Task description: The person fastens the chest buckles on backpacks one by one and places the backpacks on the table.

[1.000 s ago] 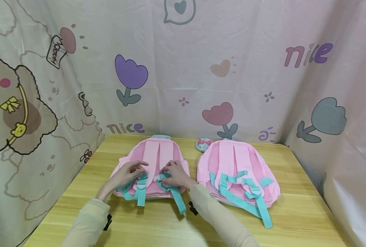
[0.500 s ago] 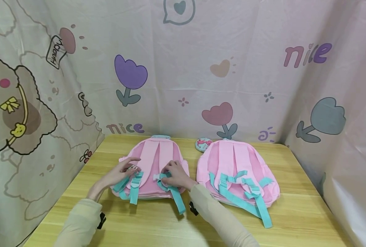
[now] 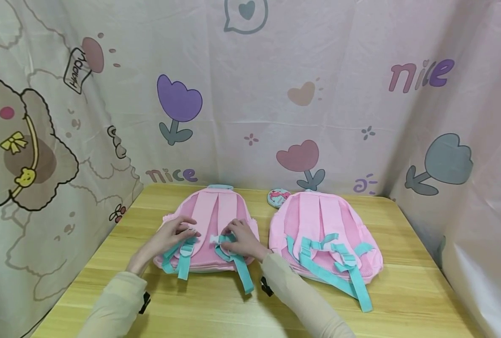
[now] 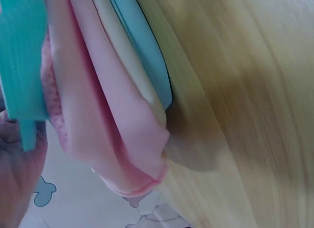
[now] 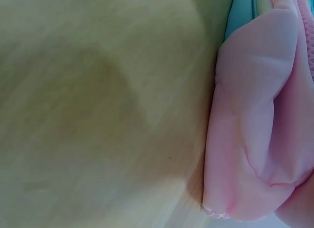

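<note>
A pink backpack (image 3: 206, 225) lies back side up on the left of the wooden table, its padded shoulder straps and teal webbing facing up. My right hand (image 3: 239, 241) pinches the teal webbing by the right shoulder strap. A pale buckle end (image 3: 214, 239) sticks out leftward from its fingers. My left hand (image 3: 170, 236) is over the left strap, fingers curled at the upper end of a teal strap (image 3: 184, 265); its fingertips hide what they pinch. In the left wrist view, teal webbing (image 4: 22, 56) hangs in front of the hand. The right wrist view shows the backpack's pink side pocket (image 5: 250, 120).
A second pink backpack (image 3: 322, 220) lies to the right, teal straps trailing toward the front of the wooden table (image 3: 216, 310). A round decorated tag (image 3: 278, 198) sits at its upper left. A printed curtain (image 3: 242, 94) hangs behind the table and at both sides.
My left hand first shifted left along with the left teal strap, then came slightly back to the right. The right hand and the second backpack stay almost where they were.
</note>
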A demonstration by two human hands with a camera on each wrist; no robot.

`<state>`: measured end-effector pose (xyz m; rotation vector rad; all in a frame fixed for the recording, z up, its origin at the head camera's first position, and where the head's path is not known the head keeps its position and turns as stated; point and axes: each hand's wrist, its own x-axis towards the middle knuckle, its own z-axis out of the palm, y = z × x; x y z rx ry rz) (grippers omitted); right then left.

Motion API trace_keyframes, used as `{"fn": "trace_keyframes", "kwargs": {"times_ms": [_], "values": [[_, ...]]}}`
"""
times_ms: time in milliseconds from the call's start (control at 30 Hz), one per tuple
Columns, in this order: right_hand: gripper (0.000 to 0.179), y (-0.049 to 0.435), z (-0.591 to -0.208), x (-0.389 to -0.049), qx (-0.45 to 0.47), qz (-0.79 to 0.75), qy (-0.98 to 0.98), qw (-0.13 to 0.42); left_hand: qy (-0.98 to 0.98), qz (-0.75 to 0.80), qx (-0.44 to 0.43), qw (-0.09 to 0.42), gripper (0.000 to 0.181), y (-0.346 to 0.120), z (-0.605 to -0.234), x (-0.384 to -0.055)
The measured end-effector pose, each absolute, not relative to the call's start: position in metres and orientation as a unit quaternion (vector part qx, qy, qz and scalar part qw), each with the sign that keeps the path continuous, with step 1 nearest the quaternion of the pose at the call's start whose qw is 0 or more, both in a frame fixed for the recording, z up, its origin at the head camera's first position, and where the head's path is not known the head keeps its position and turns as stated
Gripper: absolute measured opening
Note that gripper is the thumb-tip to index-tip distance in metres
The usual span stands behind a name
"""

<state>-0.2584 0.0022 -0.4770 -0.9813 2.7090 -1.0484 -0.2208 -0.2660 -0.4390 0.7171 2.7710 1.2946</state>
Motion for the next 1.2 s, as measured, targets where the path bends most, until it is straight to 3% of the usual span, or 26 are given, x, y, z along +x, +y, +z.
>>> {"fn": "trace_keyframes", "kwargs": {"times_ms": [133,433,600,867,1200], "values": [[0.023,0.003,-0.479,-0.259,-0.327,-0.353,0.876,0.028,0.890,0.394,0.228,-0.026,0.016,-0.261,-0.440,-0.222],[0.025,0.005,-0.479,-0.258,-0.333,-0.379,0.863,0.029,0.891,0.388,0.231,-0.053,0.016,-0.254,-0.443,-0.221],[0.025,0.006,-0.478,-0.258,-0.334,-0.393,0.857,0.028,0.896,0.390,0.211,-0.032,0.019,-0.248,-0.438,-0.218],[0.025,0.006,-0.480,-0.258,-0.327,-0.405,0.853,0.025,0.884,0.420,0.197,0.050,0.037,-0.244,-0.437,-0.216],[0.025,0.002,-0.484,-0.259,-0.309,-0.392,0.866,0.018,0.867,0.458,0.191,0.039,0.020,-0.243,-0.447,-0.219]]}}
